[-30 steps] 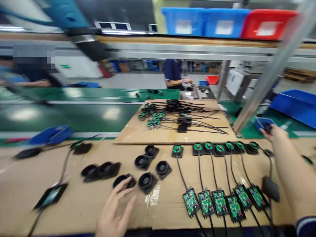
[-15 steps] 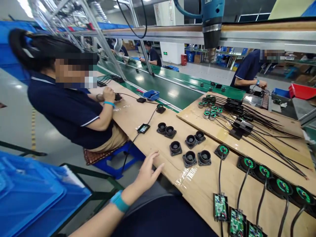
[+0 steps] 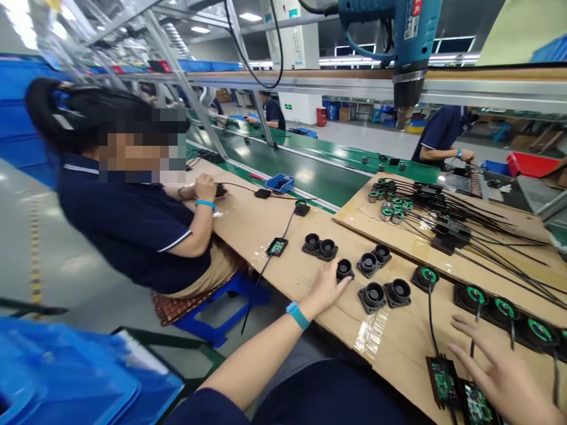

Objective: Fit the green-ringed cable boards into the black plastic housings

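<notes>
My left hand (image 3: 325, 289) has its fingers and thumb around the near side of a black round housing with a square flange (image 3: 344, 270), which sits on the cardboard-covered table. More such housings (image 3: 372, 297) stand close by to the right. My right hand (image 3: 505, 366), slightly blurred, hovers with fingers spread above the cables and holds nothing. Under and beside it lie green circuit boards in black cases (image 3: 443, 379). A black cable (image 3: 433, 321) runs from one case to a housing with a green ring board (image 3: 429, 276); more wired housings (image 3: 505, 308) line up rightward.
A raised cardboard sheet (image 3: 363, 221) bears bundled black cables and small ring parts. A blue power tool (image 3: 411, 53) hangs overhead. On the left a co-worker (image 3: 128, 218) sits at the same table, beside a blue bin (image 3: 283, 183). Blue crates (image 3: 75, 378) stand at lower left.
My left hand has moved forward and right onto a black housing. My right hand has come into view at the lower right. The view has shifted slightly.
</notes>
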`<state>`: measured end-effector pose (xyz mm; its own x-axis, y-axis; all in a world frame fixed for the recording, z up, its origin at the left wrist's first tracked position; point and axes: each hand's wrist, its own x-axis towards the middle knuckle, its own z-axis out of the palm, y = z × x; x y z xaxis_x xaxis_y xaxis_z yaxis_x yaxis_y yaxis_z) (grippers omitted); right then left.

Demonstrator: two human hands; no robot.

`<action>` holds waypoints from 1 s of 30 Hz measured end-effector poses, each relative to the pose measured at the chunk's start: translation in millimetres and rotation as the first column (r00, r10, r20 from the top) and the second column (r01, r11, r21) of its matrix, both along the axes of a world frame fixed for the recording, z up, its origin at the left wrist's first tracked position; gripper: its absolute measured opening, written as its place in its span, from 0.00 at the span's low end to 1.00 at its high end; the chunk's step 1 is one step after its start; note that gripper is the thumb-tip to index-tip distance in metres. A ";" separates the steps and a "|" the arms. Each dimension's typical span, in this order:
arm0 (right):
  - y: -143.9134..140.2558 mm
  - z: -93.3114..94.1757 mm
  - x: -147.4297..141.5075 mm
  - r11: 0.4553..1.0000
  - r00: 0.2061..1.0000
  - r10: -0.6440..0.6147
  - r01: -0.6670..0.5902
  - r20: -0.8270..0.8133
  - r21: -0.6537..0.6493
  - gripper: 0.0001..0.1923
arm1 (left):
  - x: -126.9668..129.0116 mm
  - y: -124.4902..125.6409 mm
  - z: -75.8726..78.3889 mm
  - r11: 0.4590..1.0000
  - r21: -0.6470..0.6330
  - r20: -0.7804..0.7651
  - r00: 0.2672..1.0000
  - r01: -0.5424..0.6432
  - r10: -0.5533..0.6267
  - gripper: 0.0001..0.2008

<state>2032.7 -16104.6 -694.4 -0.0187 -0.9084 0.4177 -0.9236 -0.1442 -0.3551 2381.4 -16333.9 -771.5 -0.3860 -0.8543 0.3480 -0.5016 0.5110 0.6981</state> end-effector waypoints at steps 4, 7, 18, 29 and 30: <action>-70.4 7.2 29.4 0.993 0.999 -0.029 0.031 -0.017 0.111 0.20 | 15.7 -22.6 -9.5 0.999 -0.006 -0.022 0.999 -0.032 0.032 0.31; -146.6 16.4 31.0 0.977 0.988 -0.148 0.155 -0.053 0.147 0.19 | 20.9 -32.4 -21.3 0.995 -0.046 -0.066 0.995 -0.084 0.081 0.31; -367.3 15.4 70.1 0.906 0.875 -0.351 0.407 -0.334 0.117 0.22 | 20.6 -33.4 -15.4 0.995 -0.096 -0.012 1.000 0.009 -0.010 0.24; -374.9 1.0 72.0 0.925 0.906 -0.284 0.345 -0.313 0.160 0.19 | 18.6 -28.8 -0.5 0.999 0.000 -0.042 0.999 0.033 -0.033 0.24; -375.1 4.2 72.1 0.927 0.911 -0.287 0.342 -0.296 0.152 0.18 | 18.5 -28.2 -0.8 0.999 0.003 -0.043 0.998 0.034 -0.034 0.25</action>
<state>2104.8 -16479.7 -690.2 -0.2313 -0.9371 0.2614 -0.9727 0.2169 -0.0832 2399.8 -16362.1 -772.3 -0.3996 -0.8422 0.3620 -0.4532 0.5247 0.7206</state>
